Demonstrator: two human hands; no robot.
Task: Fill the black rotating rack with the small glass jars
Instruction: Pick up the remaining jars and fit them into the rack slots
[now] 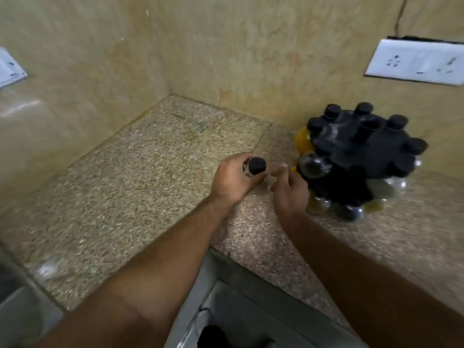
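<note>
Head view: left hand [232, 178] curls around a small glass jar [253, 168], jar upright, black cap facing up at us. Just right of it, right hand [288, 189] hangs loose-fingered, grasp unclear through blur. Further right, the black rack [361, 146] stands on the counter [140, 177], jars angled outward.

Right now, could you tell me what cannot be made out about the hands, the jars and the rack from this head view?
- Jar in the left hand: only its black cap shows; fingers hide the glass and contents.
- Right hand: motion blur hides whether it grips anything.
- Black rotating rack: blurred; free slots cannot be counted, and its far side is hidden by its own body.
- Wall socket: cut by the right edge.
</note>
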